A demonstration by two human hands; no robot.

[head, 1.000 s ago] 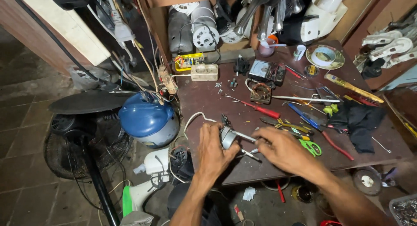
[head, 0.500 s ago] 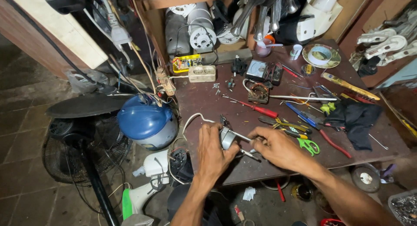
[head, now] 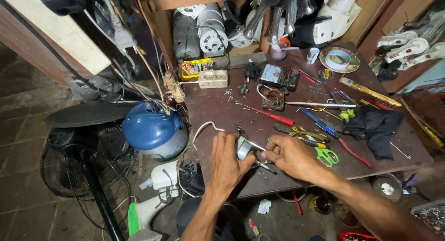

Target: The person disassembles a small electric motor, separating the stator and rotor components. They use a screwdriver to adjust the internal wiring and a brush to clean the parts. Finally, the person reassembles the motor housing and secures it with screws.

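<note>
My left hand [head: 227,164] grips a small grey metal motor part [head: 243,148] near the front edge of the dark brown workbench [head: 218,111]. A white cable [head: 204,127] curls away from the part to the left. My right hand [head: 289,156] pinches a thin metal tool or shaft [head: 259,148] that pokes into the part from the right. Both hands meet over the part, which they largely hide.
A red-handled screwdriver [head: 273,116], blue and red-handled pliers [head: 331,134], green scissors [head: 327,156], a black cloth [head: 375,125], a meter [head: 273,76] and a white power strip [head: 212,79] lie on the bench. A blue round appliance [head: 153,130] and a floor fan [head: 79,148] stand on the left.
The view has shifted slightly. Both hands stay on the motor part at the bench's front, with only small finger movements.
</note>
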